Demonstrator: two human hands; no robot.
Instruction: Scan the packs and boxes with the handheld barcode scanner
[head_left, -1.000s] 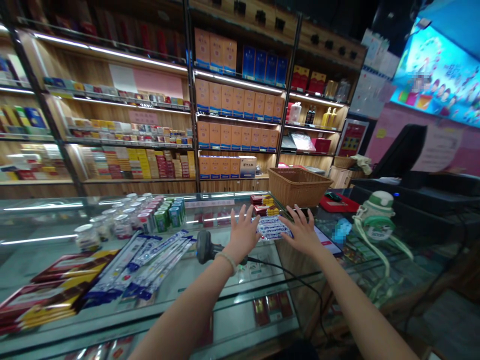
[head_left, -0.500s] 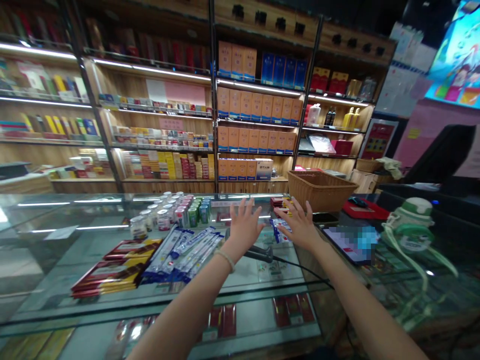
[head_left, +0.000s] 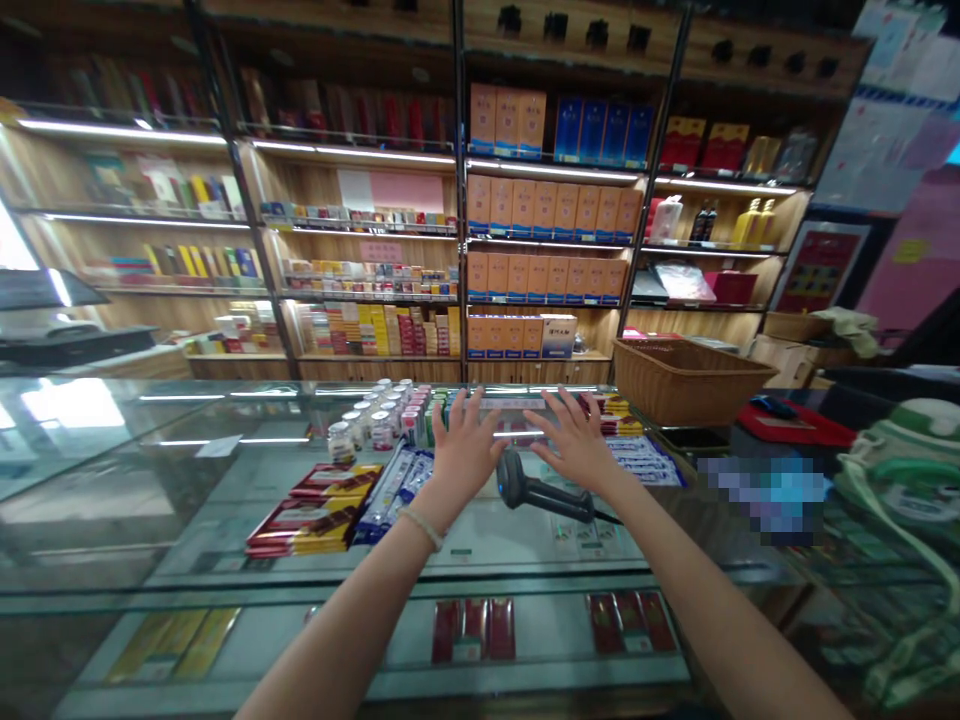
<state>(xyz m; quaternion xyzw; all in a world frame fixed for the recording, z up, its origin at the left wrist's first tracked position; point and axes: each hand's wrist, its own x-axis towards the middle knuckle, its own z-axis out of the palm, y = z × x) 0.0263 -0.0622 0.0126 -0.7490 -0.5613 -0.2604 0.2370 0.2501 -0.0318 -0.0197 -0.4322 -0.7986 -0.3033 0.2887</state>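
Note:
My left hand [head_left: 465, 447] is raised over the glass counter [head_left: 472, 525] with its fingers spread and nothing in it. Just right of its wrist lies a black barcode scanner [head_left: 544, 492], its cord passing behind my right forearm. My right hand [head_left: 577, 440] is also held up with fingers apart, empty. Partly hidden behind my left hand are blue-wrapped snack sticks [head_left: 394, 490] and small cans. Left of those sit stacked red and yellow chocolate packets [head_left: 315, 508]. Beyond my right wrist lie more blue packets [head_left: 646, 462] and red-yellow packets [head_left: 619, 412].
Rows of small lidded jars [head_left: 382, 428] stand at the counter's back. A wicker basket [head_left: 690, 385] is at the back right. A green bottle with a strap [head_left: 911, 475] stands at the right edge. Shelves of boxes [head_left: 536, 278] line the wall behind.
The view has turned left, so the shelves and counter goods appear farther right. Both hands stay raised and spread, the left slightly further left. The scanner shows more fully between them.

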